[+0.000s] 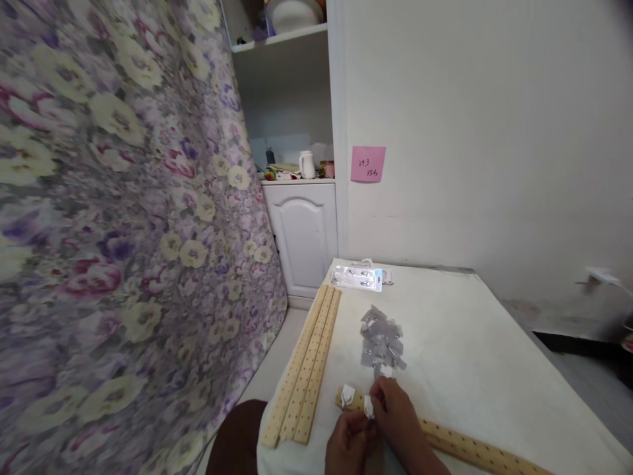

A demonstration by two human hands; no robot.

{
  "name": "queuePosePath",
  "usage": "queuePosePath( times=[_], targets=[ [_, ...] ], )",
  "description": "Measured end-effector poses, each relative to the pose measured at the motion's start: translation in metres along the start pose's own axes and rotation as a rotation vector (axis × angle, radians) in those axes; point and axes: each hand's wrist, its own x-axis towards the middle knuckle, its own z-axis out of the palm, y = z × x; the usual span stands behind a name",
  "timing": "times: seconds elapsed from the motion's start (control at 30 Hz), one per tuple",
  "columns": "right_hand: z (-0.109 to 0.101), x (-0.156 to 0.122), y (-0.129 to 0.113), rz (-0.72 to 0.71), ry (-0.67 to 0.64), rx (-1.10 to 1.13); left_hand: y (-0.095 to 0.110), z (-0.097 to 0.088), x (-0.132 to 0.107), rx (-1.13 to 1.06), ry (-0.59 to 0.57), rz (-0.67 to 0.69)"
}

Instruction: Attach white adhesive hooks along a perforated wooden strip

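The left hand (350,441) is at the near edge of the perforated wooden strip (465,443), fingers curled; I cannot tell what they grip. A first white piece (347,395) sits at the strip's left end, a second white piece (368,407) just right of it. The right hand (393,404) reaches across the strip, fingers bent beside the second white piece; I cannot confirm a pinch. Beyond, a clear package (357,278) contains small shiny items (366,272); nearer and rightward, translucent bags (382,340) lie piled, contents unidentifiable.

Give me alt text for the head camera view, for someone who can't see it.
A person's left hand and right hand work at a white piece on a holed wooden strip across a pale table. Beyond them lies a pile of small packets; three similar strips lie side by side at left.
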Motion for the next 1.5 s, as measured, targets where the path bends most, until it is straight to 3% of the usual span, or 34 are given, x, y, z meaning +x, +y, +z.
queuePosePath(
  times=[0.23, 0.7, 1.5],
  targets=[
    [0.004, -0.002, 0.002, -0.019, 0.055, -0.026, -0.003, -0.002, 0.001, 0.015, 0.013, 0.05],
    [0.003, -0.001, 0.006, -0.03, -0.003, -0.078, -0.009, -0.004, 0.005, 0.004, 0.054, 0.08],
    [0.004, -0.007, 0.009, -0.016, -0.002, -0.038, -0.013, -0.01, 0.01, 0.109, -0.106, 0.153]
  ],
)
